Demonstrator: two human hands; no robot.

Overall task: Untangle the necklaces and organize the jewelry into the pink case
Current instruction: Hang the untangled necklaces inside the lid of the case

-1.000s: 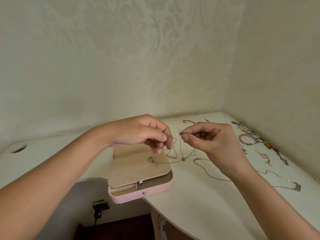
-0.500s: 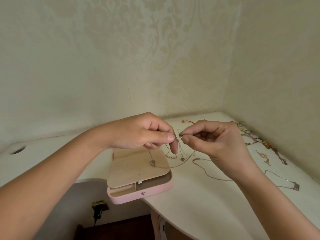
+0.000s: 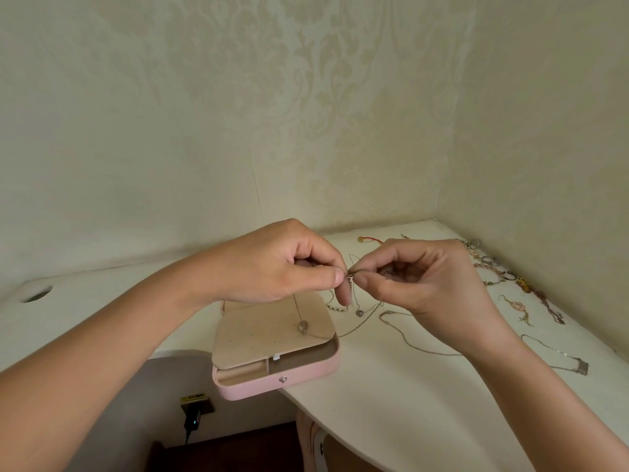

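Both hands meet above and just right of the case (image 3: 272,386), fingertips almost touching. The left hand (image 3: 272,264) pinches one end of a thin necklace (image 3: 297,306) between thumb and forefinger, its other fingers curled under. The right hand (image 3: 425,284) pinches the other end between thumb and forefinger, the remaining fingers loosely bent. Whether the clasp is joined is too small to tell.

From the left hand the chain drops to the case, where its pendant (image 3: 303,326) lies on the beige flap (image 3: 265,335). From there the chain trails off the case's right edge onto the table (image 3: 391,403).

The case sits open at the table's front edge, its front-left corner jutting past it. The flap covers most of the tray, and two compartments show along the front wall, which carries a snap (image 3: 282,379).

Right of the case lie a heart pendant (image 3: 359,313), a beaded strand (image 3: 337,306) and a long chain (image 3: 408,342). Further right is a bar necklace (image 3: 578,367). Behind the case and to the right, by the wall, are a red cord (image 3: 369,239), rings (image 3: 490,260) and an earring (image 3: 517,306).

Below the case to the left, a plug (image 3: 194,408) sits in a wall socket. Far left of the case the table has a round hole (image 3: 35,296).
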